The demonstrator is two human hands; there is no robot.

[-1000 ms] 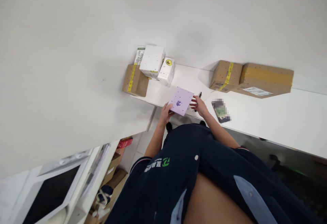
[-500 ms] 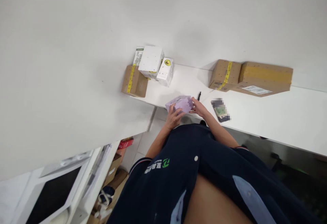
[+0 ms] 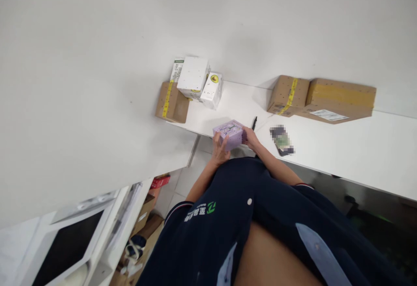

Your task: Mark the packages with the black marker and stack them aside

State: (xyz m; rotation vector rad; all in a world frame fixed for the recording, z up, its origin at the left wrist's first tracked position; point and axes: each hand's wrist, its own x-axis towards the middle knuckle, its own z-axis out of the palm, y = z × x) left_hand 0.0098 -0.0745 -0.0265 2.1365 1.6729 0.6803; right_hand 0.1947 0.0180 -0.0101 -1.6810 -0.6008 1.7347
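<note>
A small purple box (image 3: 233,131) with a printed top is between my two hands, at the front edge of the white table (image 3: 241,99). My left hand (image 3: 221,150) grips its left side and near face, fingers wrapped over the edge. At the right end, my right hand (image 3: 250,137) holds the box, its fingertips partly hidden behind it. A black pen (image 3: 254,123) lies just beyond my right hand. To the right of that hand rests a dark flat object (image 3: 282,140), blurred out, probably a phone.
Two taped cardboard boxes, a smaller one (image 3: 288,96) and a longer one (image 3: 340,101), stand against the wall at right. White avocado-print boxes (image 3: 211,90) and a brown carton (image 3: 172,103) stand at the table's left end. A white machine (image 3: 70,242) is at lower left.
The purple box has been tilted so that more of its printed top shows. My right hand has closed in around its right end; the left fingers have shifted along it.
</note>
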